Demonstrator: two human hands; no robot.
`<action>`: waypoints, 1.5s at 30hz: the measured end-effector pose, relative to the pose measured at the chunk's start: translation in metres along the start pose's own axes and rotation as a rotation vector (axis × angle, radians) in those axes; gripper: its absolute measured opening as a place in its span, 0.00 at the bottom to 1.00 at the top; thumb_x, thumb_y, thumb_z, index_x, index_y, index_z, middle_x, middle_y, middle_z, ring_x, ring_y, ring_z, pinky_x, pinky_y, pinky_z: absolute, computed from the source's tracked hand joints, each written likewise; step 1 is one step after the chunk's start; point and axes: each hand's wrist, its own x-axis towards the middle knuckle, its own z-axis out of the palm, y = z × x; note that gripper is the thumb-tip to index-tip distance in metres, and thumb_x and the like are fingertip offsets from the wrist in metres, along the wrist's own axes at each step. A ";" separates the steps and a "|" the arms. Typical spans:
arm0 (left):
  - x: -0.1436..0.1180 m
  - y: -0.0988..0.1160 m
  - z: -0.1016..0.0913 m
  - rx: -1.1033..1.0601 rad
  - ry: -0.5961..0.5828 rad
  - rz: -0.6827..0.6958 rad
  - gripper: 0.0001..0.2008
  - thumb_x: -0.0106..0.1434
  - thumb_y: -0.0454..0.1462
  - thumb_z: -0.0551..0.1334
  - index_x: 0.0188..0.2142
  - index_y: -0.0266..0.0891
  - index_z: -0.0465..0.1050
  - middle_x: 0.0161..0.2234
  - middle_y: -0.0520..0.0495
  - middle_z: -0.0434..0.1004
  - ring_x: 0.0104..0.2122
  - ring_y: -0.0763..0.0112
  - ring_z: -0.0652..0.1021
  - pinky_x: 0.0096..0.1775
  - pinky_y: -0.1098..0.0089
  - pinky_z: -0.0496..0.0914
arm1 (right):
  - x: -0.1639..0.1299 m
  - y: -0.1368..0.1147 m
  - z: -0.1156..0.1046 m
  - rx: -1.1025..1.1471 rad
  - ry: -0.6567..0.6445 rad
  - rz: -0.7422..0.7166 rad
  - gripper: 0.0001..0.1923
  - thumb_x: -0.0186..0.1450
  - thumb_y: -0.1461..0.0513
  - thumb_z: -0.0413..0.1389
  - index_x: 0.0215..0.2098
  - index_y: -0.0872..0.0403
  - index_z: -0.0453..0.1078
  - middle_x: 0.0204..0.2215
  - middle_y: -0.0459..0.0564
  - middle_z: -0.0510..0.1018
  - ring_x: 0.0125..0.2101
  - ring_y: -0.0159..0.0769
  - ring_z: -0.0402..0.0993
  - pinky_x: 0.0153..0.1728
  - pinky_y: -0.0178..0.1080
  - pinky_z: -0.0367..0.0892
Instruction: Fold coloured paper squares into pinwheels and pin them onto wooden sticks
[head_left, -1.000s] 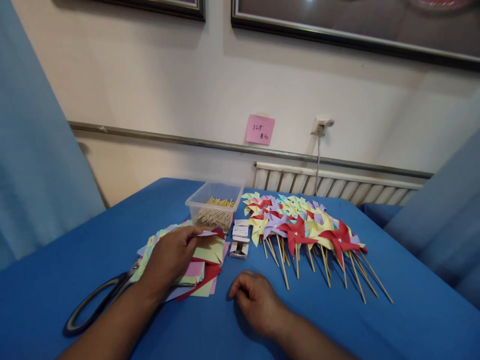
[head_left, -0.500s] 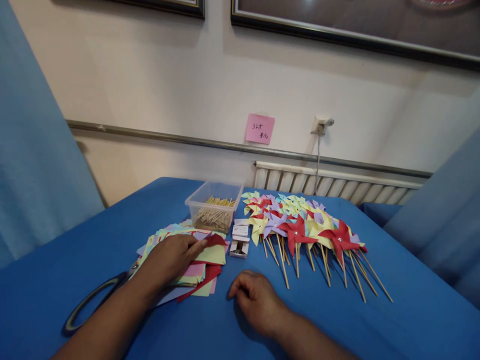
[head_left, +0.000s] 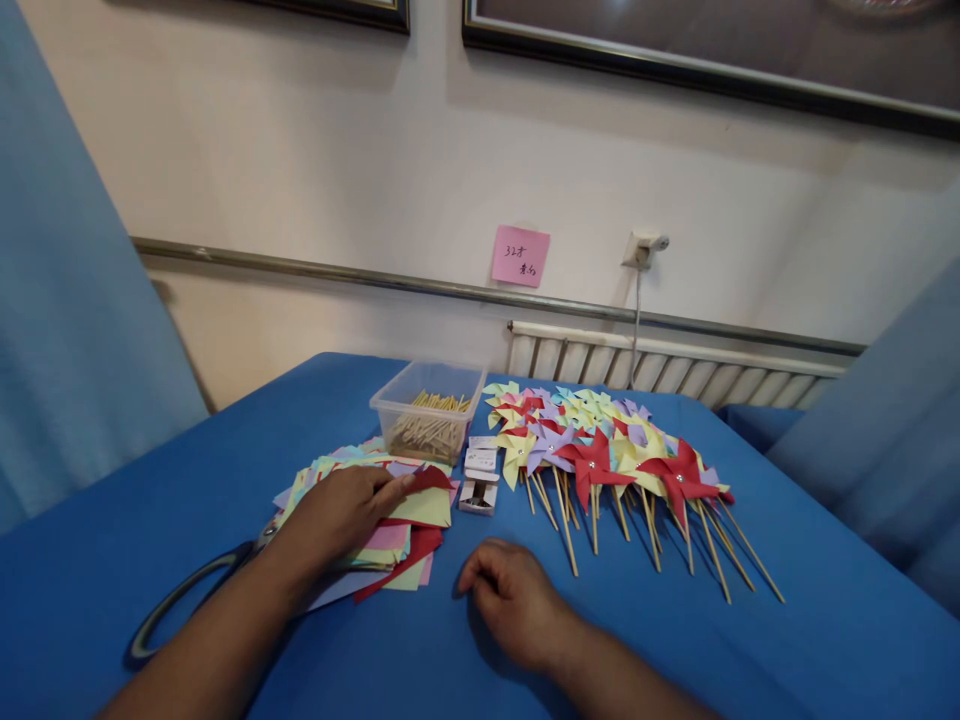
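Note:
My left hand (head_left: 337, 512) lies flat on a loose pile of coloured paper squares (head_left: 416, 515), fingertips at a red sheet near the pile's right edge; it grips nothing. On the blue tablecloth (head_left: 787, 640), right of the pile, my right hand (head_left: 514, 600) rests with its fingers curled under and nothing in it. Black-handled scissors (head_left: 176, 600) poke out from under the pile by my left forearm. A row of finished paper pinwheels (head_left: 600, 455) on wooden sticks lies to the right.
A clear plastic tub (head_left: 429, 410) of wooden sticks stands behind the paper pile. Small white boxes (head_left: 480, 478) sit between tub and pinwheels. Behind the table are a wall with a pink note (head_left: 520, 257), a socket and a radiator (head_left: 675, 370). Blue curtains hang on both sides.
My left hand let down the purple sheet it was lifting at the pile's edge and now lies flat on the paper. My right hand has hardly moved.

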 end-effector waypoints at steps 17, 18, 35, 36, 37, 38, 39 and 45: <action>-0.001 -0.007 0.005 0.085 0.284 0.020 0.17 0.59 0.40 0.52 0.42 0.41 0.76 0.43 0.42 0.79 0.43 0.56 0.76 0.43 0.65 0.65 | 0.001 -0.001 0.000 -0.004 0.003 0.006 0.16 0.56 0.76 0.49 0.29 0.53 0.73 0.30 0.45 0.76 0.33 0.31 0.73 0.37 0.32 0.65; -0.001 -0.007 0.005 0.080 0.326 0.007 0.17 0.60 0.40 0.52 0.43 0.41 0.76 0.44 0.43 0.79 0.44 0.56 0.76 0.44 0.65 0.65 | 0.001 -0.002 -0.001 -0.005 0.003 0.005 0.16 0.56 0.76 0.49 0.29 0.54 0.73 0.30 0.45 0.76 0.33 0.31 0.73 0.37 0.32 0.65; -0.014 0.014 -0.004 -0.312 0.619 -0.187 0.14 0.59 0.46 0.57 0.41 0.42 0.72 0.35 0.51 0.80 0.34 0.65 0.78 0.36 0.70 0.68 | 0.000 -0.005 -0.002 -0.006 0.004 0.003 0.17 0.55 0.76 0.48 0.29 0.53 0.73 0.29 0.44 0.76 0.32 0.30 0.72 0.37 0.32 0.64; -0.014 0.016 -0.003 -0.351 0.594 -0.190 0.14 0.59 0.46 0.58 0.41 0.42 0.72 0.35 0.51 0.80 0.34 0.65 0.78 0.36 0.70 0.69 | 0.000 -0.005 -0.001 -0.001 0.002 0.002 0.16 0.55 0.76 0.48 0.29 0.53 0.73 0.29 0.44 0.76 0.32 0.30 0.72 0.37 0.32 0.64; -0.013 0.018 -0.001 -0.388 0.565 -0.191 0.14 0.58 0.46 0.58 0.40 0.42 0.72 0.35 0.51 0.80 0.34 0.64 0.78 0.35 0.69 0.69 | 0.001 -0.004 0.000 0.011 0.004 0.003 0.16 0.55 0.76 0.48 0.29 0.53 0.73 0.29 0.44 0.76 0.32 0.30 0.72 0.37 0.33 0.64; -0.013 0.020 0.001 -0.433 0.530 -0.186 0.14 0.57 0.46 0.59 0.40 0.42 0.72 0.35 0.51 0.80 0.34 0.64 0.78 0.35 0.69 0.69 | 0.001 -0.004 0.001 0.036 0.013 0.012 0.16 0.55 0.76 0.48 0.28 0.53 0.73 0.29 0.44 0.76 0.32 0.30 0.72 0.37 0.33 0.64; -0.012 0.022 0.005 -0.497 0.485 -0.177 0.15 0.56 0.46 0.60 0.40 0.41 0.72 0.34 0.50 0.80 0.33 0.63 0.78 0.35 0.68 0.70 | 0.001 -0.003 0.002 0.080 0.025 0.033 0.15 0.56 0.75 0.48 0.28 0.53 0.72 0.28 0.44 0.75 0.31 0.30 0.71 0.36 0.33 0.64; -0.009 0.037 0.036 -1.078 0.059 -0.097 0.23 0.50 0.42 0.66 0.44 0.36 0.68 0.36 0.44 0.81 0.36 0.57 0.80 0.38 0.63 0.73 | 0.007 0.001 -0.005 0.595 0.187 0.173 0.13 0.65 0.54 0.51 0.33 0.56 0.69 0.23 0.46 0.73 0.24 0.31 0.70 0.26 0.33 0.63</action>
